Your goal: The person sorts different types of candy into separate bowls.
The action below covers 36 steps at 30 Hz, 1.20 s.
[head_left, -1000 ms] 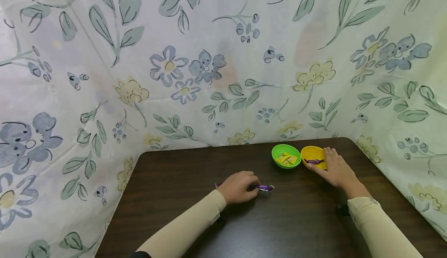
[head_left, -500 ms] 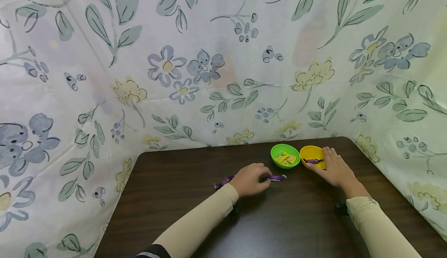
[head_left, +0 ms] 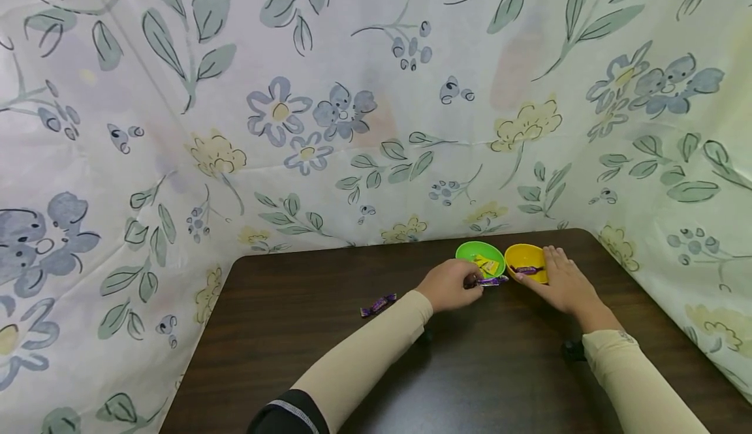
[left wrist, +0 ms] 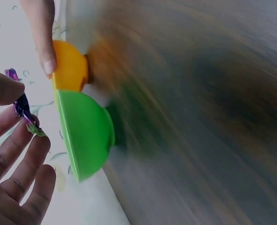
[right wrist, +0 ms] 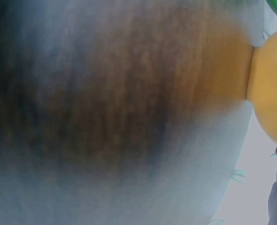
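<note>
My left hand (head_left: 452, 285) pinches a purple wrapped candy (left wrist: 22, 104) between thumb and fingertips, above the table and just in front of the green bowl (left wrist: 84, 136). Yellow wrapped candies (head_left: 486, 265) lie in that bowl, partly hidden by the hand. Against its right side stands a yellow bowl (head_left: 525, 252), holding a purple wrapped candy (head_left: 527, 270). My right hand (head_left: 566, 287) rests against the yellow bowl's right side, its fingers straight and its thumb along the near rim. Another purple candy (head_left: 378, 305) lies on the table, left of my left hand.
The dark wooden table (head_left: 294, 342) has its back edge close to a hanging floral cloth (head_left: 352, 127). More of this cloth hangs along the left and right sides. Both bowls stand near the table's back right corner.
My left hand has moved right and farther back with the purple candy, up to the green bowl. The other purple candy now shows fully on the table. My right hand stays put.
</note>
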### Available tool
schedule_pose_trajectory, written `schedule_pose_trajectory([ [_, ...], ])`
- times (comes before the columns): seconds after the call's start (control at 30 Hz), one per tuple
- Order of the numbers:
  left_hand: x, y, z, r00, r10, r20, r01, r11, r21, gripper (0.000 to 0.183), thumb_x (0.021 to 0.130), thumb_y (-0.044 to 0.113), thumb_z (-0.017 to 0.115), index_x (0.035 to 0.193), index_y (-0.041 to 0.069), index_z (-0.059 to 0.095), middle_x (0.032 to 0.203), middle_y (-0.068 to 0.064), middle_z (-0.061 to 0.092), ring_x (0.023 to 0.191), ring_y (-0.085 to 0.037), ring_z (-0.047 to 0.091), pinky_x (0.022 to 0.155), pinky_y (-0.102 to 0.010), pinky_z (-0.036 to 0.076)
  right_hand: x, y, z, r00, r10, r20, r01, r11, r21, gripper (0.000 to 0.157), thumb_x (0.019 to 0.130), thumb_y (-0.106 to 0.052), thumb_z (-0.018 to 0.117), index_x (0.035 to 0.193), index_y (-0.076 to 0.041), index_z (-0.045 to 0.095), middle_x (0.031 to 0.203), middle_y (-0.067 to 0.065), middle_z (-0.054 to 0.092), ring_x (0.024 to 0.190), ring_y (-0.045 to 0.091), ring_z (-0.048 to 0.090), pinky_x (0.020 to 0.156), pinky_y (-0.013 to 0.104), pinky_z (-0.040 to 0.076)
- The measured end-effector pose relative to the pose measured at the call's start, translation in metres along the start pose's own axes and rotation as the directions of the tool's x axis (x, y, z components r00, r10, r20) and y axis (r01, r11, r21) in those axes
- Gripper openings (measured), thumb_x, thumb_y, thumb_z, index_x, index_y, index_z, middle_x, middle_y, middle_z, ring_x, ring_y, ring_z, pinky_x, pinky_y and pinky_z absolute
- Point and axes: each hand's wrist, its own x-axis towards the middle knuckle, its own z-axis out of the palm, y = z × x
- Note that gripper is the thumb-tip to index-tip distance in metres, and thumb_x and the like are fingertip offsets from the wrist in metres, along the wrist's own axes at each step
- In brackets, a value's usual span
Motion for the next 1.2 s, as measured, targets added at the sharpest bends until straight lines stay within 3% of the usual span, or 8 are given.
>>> schedule_pose_trajectory([
  [0.2,0.033,0.008,0.002,0.997,-0.082,-0.004,0.081,0.997,-0.006,0.019,0.098,0.031,0.072,0.113,0.022,0.080,0.091,0.015,0.070,0.077,0.001,0.057,0.070,-0.011,0.046,0.001,0.001,-0.001,1.000,-0.011,-0.009,0.011,1.000,0.005,0.115,0.102,-0.073,0.046,0.161,0.019,0.013,0.164,0.046,0.017,0.154,0.062,0.016,0.123,0.074,0.018],
  [0.3,0.051,0.013,0.007,0.996,-0.072,-0.045,0.073,0.997,0.022,0.020,0.100,0.031,0.070,0.115,0.022,0.079,0.094,0.013,0.070,0.080,0.000,0.059,0.071,-0.011,0.046,0.001,0.000,0.000,1.000,-0.009,-0.015,0.009,1.000,0.013,0.114,0.102,-0.073,0.046,0.161,0.019,0.013,0.164,0.046,0.018,0.154,0.062,0.017,0.122,0.074,0.019],
  [0.4,0.063,0.018,0.012,0.996,-0.026,-0.089,0.030,0.998,0.048,0.032,0.103,0.033,0.067,0.131,0.020,0.075,0.111,0.007,0.073,0.094,-0.004,0.064,0.084,-0.013,0.050,0.002,-0.003,0.002,1.000,-0.009,-0.013,0.009,1.000,0.020,0.114,0.102,-0.072,0.047,0.161,0.019,0.013,0.164,0.046,0.018,0.154,0.063,0.017,0.122,0.075,0.019],
  [0.5,0.065,0.020,0.017,0.994,-0.016,-0.111,0.023,0.998,0.062,0.046,0.105,0.036,0.066,0.147,0.018,0.064,0.129,0.002,0.071,0.110,-0.008,0.065,0.098,-0.019,0.052,0.003,-0.007,0.005,1.000,-0.011,-0.002,0.011,1.000,0.019,0.115,0.101,-0.073,0.047,0.161,0.018,0.013,0.165,0.045,0.018,0.155,0.062,0.017,0.122,0.074,0.019],
  [0.7,0.053,0.011,0.021,0.993,-0.027,-0.114,0.032,0.999,0.044,0.050,0.105,0.040,0.065,0.150,0.019,0.061,0.137,0.000,0.065,0.119,-0.013,0.063,0.103,-0.026,0.053,0.002,-0.003,0.000,1.000,-0.004,-0.013,0.004,1.000,-0.007,0.114,0.101,-0.074,0.046,0.161,0.018,0.013,0.164,0.046,0.020,0.154,0.062,0.019,0.122,0.074,0.021],
  [0.83,0.036,-0.004,0.009,0.995,-0.007,-0.103,0.014,0.998,0.064,0.045,0.104,0.038,0.066,0.144,0.018,0.065,0.133,-0.002,0.066,0.116,-0.014,0.063,0.101,-0.027,0.053,0.002,-0.003,-0.005,1.000,0.000,-0.006,0.000,1.000,-0.014,0.116,0.101,-0.074,0.046,0.161,0.019,0.012,0.163,0.047,0.020,0.153,0.063,0.018,0.123,0.074,0.020],
  [1.07,-0.016,-0.029,-0.020,0.998,0.021,-0.066,-0.015,0.995,0.096,0.043,0.104,0.034,0.068,0.141,0.014,0.066,0.130,-0.003,0.068,0.117,-0.017,0.064,0.103,-0.030,0.053,0.000,0.001,-0.002,1.000,0.003,0.016,-0.002,1.000,-0.017,0.118,0.101,-0.076,0.045,0.160,0.020,0.010,0.163,0.048,0.017,0.154,0.063,0.015,0.123,0.074,0.017],
  [1.2,-0.048,-0.047,-0.035,1.000,-0.014,-0.023,0.017,0.995,0.098,0.043,0.104,0.035,0.067,0.141,0.014,0.066,0.132,-0.004,0.068,0.117,-0.018,0.065,0.104,-0.033,0.054,0.001,-0.001,0.000,1.000,-0.002,0.019,0.003,1.000,-0.016,0.119,0.100,-0.077,0.043,0.160,0.021,0.011,0.162,0.048,0.018,0.153,0.063,0.016,0.123,0.074,0.018],
])
